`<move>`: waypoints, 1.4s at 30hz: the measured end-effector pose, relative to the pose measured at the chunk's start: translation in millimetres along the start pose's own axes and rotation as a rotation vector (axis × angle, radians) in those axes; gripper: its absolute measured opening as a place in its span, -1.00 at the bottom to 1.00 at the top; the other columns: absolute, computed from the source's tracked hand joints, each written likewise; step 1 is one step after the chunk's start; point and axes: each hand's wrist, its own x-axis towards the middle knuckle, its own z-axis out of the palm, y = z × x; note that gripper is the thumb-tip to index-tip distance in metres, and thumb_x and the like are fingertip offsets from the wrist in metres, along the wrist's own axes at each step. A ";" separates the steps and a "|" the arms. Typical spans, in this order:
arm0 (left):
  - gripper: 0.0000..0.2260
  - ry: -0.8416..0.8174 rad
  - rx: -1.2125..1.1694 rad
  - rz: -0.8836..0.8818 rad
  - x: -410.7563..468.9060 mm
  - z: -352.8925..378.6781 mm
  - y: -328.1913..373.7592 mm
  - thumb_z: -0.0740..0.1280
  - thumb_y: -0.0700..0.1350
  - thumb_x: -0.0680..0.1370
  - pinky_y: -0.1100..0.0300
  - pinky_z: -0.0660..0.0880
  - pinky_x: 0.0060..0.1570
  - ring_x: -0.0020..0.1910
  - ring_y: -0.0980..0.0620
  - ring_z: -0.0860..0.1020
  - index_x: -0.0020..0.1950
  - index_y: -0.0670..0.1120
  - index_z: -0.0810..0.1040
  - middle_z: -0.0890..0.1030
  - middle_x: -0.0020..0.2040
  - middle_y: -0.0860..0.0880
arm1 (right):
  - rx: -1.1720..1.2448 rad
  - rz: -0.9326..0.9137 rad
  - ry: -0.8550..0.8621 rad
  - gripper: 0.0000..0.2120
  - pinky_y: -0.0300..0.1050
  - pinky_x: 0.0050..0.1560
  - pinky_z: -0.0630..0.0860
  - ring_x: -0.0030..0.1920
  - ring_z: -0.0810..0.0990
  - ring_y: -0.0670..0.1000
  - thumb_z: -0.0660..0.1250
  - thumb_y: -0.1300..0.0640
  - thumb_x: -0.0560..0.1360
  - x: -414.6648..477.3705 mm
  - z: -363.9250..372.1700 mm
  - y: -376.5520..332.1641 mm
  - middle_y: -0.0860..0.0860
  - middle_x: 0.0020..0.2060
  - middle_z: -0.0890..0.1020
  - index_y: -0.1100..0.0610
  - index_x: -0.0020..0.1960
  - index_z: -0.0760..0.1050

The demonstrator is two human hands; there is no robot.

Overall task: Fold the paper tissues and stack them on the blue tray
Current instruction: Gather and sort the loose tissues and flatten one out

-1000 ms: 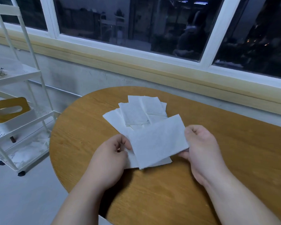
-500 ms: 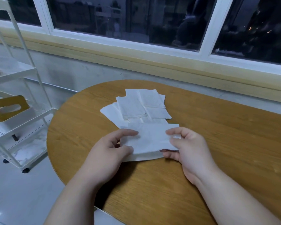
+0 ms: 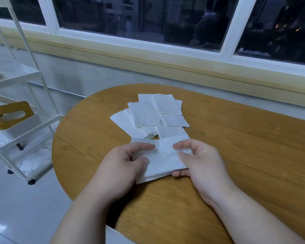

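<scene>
**A:** Where is the tissue being worked on?

**B:** The folded tissue is low over the tabletop, toward its front-left edge, held between both hands. The left hand pinches its left side, with forefinger and thumb curled onto the paper. The right hand grips the right side, thumb and forefinger on top and the other fingers beneath.

**A:** Is it lying flat?

**B:** Its lower edge touches the tabletop or nearly does. I can't tell which.

**A:** What's closest to it?

**B:** The pile of tissues, fanned loosely just behind it toward the far edge. The held tissue's top edge overlaps the nearest sheet.

**A:** Any room to move?

**B:** Bare tabletop stretches to the right of the right hand and on to the far right edge. On the left, the rounded edge is near the left hand.

**A:** And beyond the tabletop?

**B:** A white shelf cart stands on the floor off the left edge, well apart, with a tissue box on its middle shelf. A window runs along the wall behind.
</scene>
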 end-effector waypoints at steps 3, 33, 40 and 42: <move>-0.68 0.001 0.027 -0.018 -0.3 -0.5 -0.8 0.39 -0.15 0.53 0.23 0.47 -0.27 -0.37 0.12 0.51 0.00 0.33 0.64 0.67 -0.23 0.06 | -0.110 -0.022 -0.014 -0.73 0.11 -0.13 0.66 -0.47 0.63 0.03 0.27 0.33 0.59 0.3 -0.5 1.6 -0.04 -0.16 0.58 0.01 -0.06 0.63; -0.61 0.126 0.031 -0.063 7.1 -34.1 -9.8 0.23 -0.32 0.48 0.39 0.20 -0.57 -0.62 0.19 0.31 0.01 0.15 0.65 0.43 -0.57 0.27 | -1.083 -0.580 -0.187 -0.86 0.00 0.08 0.47 0.02 0.48 0.03 0.28 -0.01 0.54 121.8 88.3 -30.7 -0.07 -0.10 0.54 0.00 -0.15 0.53; -0.60 0.125 0.036 -0.063 7.0 -33.8 -10.3 0.22 -0.31 0.48 0.38 0.21 -0.56 -0.61 0.18 0.30 0.01 0.17 0.64 0.43 -0.56 0.26 | -1.011 -0.532 -0.176 -0.84 -0.04 0.01 0.52 -0.01 0.52 -0.02 0.27 0.10 0.55 123.1 90.0 -29.9 -0.10 -0.07 0.56 0.01 -0.14 0.60; -0.60 0.124 0.035 -0.066 7.2 -33.9 -10.7 0.22 -0.30 0.48 0.37 0.22 -0.55 -0.61 0.17 0.29 0.01 0.18 0.64 0.43 -0.56 0.26 | -0.920 -0.467 -0.146 -0.85 -0.05 -0.04 0.55 -0.08 0.55 -0.07 0.31 0.11 0.55 124.8 88.1 -30.3 -0.14 -0.12 0.58 0.02 -0.17 0.60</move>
